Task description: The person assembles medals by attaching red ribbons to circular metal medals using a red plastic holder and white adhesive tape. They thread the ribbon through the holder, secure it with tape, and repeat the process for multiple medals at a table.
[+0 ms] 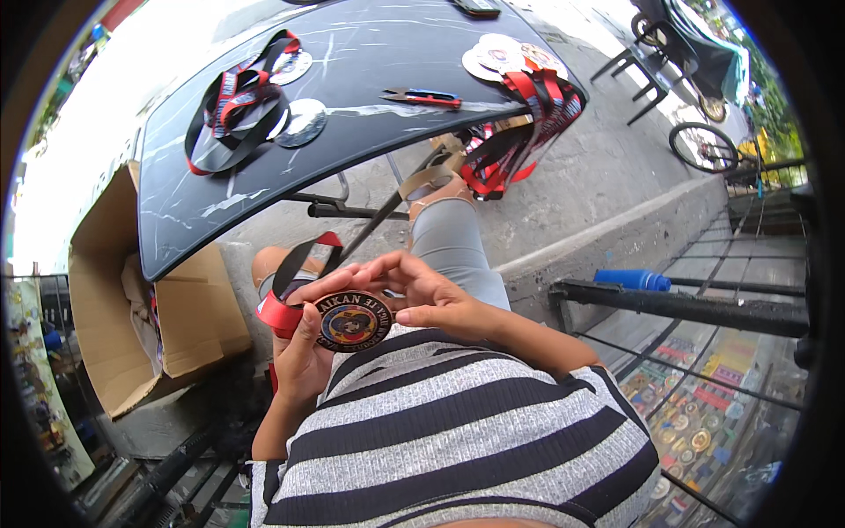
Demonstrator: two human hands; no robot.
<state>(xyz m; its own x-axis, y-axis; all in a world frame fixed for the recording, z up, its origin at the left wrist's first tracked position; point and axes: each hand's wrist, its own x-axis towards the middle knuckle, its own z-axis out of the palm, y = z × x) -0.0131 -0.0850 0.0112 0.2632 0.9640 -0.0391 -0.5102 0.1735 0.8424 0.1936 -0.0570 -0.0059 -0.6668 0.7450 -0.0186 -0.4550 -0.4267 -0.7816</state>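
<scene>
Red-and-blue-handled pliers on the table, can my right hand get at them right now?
Probably yes, perhaps with a forward lean: the pliers lie uncovered on the tabletop, apart from the hanging red ribbons. The right hand would first have to leave the round medal.

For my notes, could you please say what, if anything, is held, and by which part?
A medal: the left hand grips its left edge; the right hand is at its right edge.

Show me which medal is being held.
The dark-rimmed medal with the colourful centre, in the left hand; the medals on the table lie untouched.
</scene>
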